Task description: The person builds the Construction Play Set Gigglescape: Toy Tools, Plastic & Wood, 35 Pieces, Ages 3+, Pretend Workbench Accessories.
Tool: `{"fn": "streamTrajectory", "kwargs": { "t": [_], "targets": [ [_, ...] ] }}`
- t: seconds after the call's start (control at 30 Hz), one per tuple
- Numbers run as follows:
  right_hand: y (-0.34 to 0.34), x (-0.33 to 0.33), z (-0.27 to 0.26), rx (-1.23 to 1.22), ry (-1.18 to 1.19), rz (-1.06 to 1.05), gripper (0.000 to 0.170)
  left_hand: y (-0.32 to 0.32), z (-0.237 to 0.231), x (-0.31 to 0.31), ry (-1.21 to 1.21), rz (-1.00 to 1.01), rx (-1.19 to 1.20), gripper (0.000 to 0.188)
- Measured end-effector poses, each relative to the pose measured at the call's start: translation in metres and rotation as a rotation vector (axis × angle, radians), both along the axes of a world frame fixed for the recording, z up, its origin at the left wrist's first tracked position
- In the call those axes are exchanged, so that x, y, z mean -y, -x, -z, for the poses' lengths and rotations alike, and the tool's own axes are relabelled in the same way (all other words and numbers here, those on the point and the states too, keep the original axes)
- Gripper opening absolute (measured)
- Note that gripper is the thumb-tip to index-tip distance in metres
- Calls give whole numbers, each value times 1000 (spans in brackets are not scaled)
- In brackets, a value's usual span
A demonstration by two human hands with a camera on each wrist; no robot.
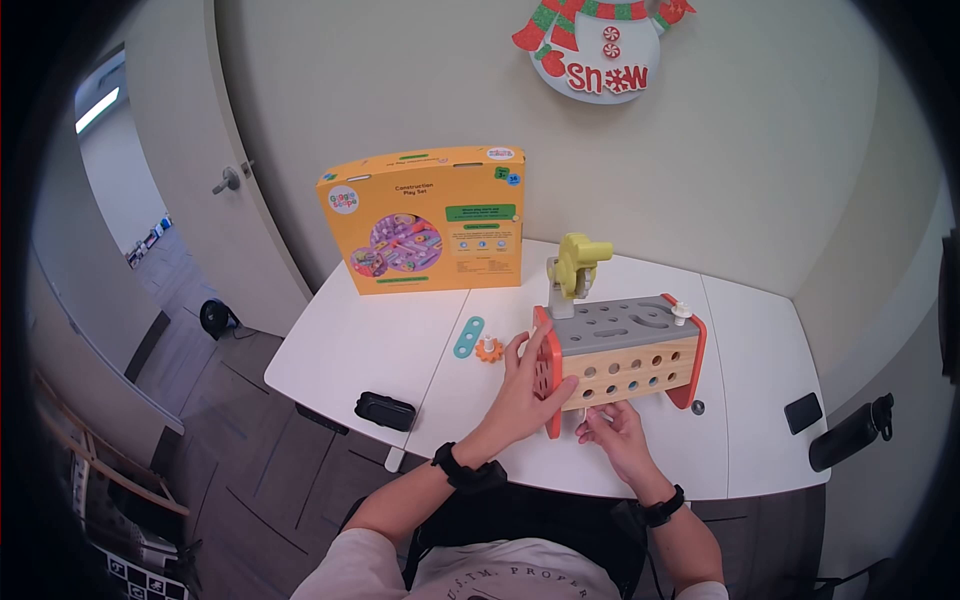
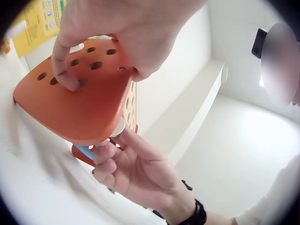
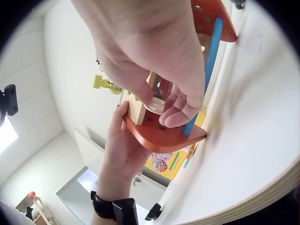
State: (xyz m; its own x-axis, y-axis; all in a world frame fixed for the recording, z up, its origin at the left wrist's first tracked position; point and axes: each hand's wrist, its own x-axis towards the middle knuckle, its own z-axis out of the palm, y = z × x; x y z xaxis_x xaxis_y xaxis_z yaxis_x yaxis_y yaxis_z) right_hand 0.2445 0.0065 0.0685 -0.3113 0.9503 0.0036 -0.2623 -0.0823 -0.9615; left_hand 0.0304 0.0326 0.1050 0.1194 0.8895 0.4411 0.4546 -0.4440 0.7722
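A toy workbench (image 1: 625, 368) with a grey top, wooden sides and orange end panels stands on the white table. My left hand (image 1: 525, 388) grips its left end panel (image 2: 70, 110), thumb at the wooden front and a fingertip at one of the holes. Below, my right hand (image 1: 620, 440) reaches under the front edge. In the right wrist view its thumb and fingers pinch a white round plastic piece (image 3: 154, 106) against the inner face of that panel. Beside those fingers runs a blue rod (image 3: 212, 58). A yellow-green piece (image 1: 574, 265) is mounted on a grey upright (image 1: 560, 300) at the top's left.
A white knob (image 1: 682, 312) sits on the top's right corner. Left of the workbench lie a teal strip (image 1: 468, 338) and an orange gear (image 1: 490, 349). A yellow box (image 1: 335, 215) stands behind. Toward the edges are a black case (image 1: 385, 411), phone (image 1: 803, 413) and bottle (image 1: 845, 438).
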Motion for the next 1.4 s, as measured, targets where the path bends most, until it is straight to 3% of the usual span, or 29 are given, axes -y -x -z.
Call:
{"fn": "streamTrajectory", "kwargs": {
  "t": [0.13,0.23,0.57,0.77,0.9,1.07,1.4],
  "targets": [
    [0,0,1,-8,-2,-1,24,5,-7,2,37,46,20,89],
    [0,0,1,-12,1,-1,25,5,-1,-3,-71,19,-5,88],
    [6,-13,25,78,-46,25,23,4,-10,-1,49,57,94,85],
    [38,-33,30,-187,-28,337,41,5,-7,-3,2,59,91,84],
    [51,-64,56,-149,-89,387,54,5,-6,-2,27,55,105,84],
    [66,-77,50,-309,18,389,44,6,-11,0,47,54,145,85],
    [79,-92,38,-350,-25,266,46,7,-13,0,49,73,214,82]
  ]
}}
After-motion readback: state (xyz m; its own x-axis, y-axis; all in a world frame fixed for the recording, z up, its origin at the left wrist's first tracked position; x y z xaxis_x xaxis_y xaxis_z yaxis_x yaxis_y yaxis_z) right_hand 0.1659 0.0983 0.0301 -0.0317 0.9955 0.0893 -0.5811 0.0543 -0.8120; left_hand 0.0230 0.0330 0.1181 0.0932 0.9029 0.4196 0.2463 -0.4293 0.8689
